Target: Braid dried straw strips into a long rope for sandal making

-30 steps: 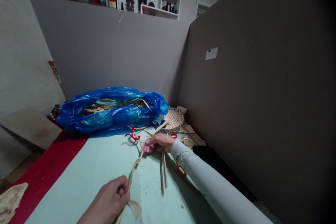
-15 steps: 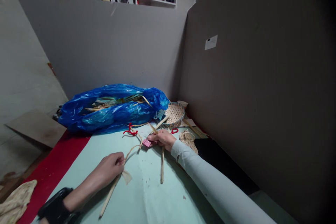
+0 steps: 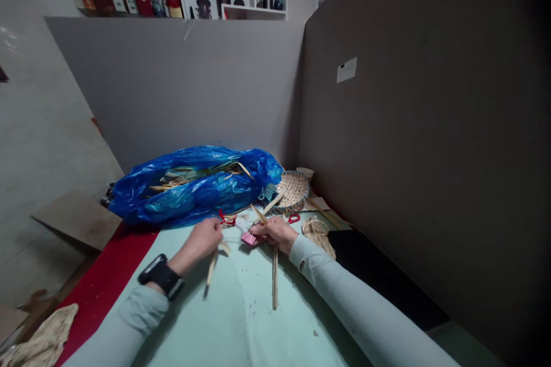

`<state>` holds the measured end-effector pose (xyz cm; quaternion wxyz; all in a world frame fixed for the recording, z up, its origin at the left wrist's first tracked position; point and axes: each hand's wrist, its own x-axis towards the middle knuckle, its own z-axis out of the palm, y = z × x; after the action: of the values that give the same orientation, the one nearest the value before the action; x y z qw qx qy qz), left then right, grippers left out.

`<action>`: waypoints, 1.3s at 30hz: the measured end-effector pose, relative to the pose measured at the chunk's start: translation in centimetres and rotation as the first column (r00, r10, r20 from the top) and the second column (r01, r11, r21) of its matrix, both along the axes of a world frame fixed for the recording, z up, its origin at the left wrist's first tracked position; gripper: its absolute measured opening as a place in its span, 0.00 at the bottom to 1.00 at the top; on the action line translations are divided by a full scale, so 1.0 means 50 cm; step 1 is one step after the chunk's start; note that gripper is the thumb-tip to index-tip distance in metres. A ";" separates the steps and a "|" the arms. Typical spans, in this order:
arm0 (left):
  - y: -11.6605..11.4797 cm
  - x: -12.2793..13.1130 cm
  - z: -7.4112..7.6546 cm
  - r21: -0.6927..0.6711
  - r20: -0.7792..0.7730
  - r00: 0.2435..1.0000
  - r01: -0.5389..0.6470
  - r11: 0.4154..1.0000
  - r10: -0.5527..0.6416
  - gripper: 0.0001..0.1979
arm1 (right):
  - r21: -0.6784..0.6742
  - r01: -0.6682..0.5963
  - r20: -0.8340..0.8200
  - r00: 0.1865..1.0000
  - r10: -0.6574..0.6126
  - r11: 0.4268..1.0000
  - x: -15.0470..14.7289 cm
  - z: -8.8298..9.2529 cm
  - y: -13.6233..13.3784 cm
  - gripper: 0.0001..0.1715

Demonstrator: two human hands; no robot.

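Observation:
My left hand (image 3: 205, 239), a dark watch (image 3: 162, 276) on its wrist, is closed round a pale straw strip (image 3: 210, 272) whose lower end hangs toward me. My right hand (image 3: 279, 233) pinches a pink binder clip (image 3: 248, 238) along with some straw. From under that hand a long straw stalk (image 3: 275, 284) points toward me, while a short pointed piece sticks up above its fingers. Beyond my left hand lies a red tie (image 3: 228, 219). The twisted straw cord between the hands is mostly blurred.
A blue plastic bag (image 3: 202, 200) full of straw lies at the back. Near it are a woven basket (image 3: 293, 188), red-handled scissors (image 3: 293, 218) and a braided straw bundle (image 3: 317, 233). Grey partitions (image 3: 181, 80) rise behind and to the right. Another braided piece (image 3: 49, 335) sits front left.
My left hand has moved up and away from me, closer to the right hand, taking the straw strip along. The right hand keeps its grip on the clip. The view has tilted slightly upward.

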<state>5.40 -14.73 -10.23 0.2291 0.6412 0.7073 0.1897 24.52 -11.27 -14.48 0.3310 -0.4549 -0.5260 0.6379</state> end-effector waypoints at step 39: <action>-0.016 0.059 -0.028 -0.364 0.500 0.852 0.367 0.856 -0.153 0.06 | 0.044 0.212 -0.189 0.961 -0.200 0.976 -0.009 -0.024 -0.007 0.12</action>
<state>8.35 -15.54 -11.63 0.5526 0.6008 0.5621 0.1330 24.06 -11.63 -15.66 0.4571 -0.4355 -0.4630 0.6222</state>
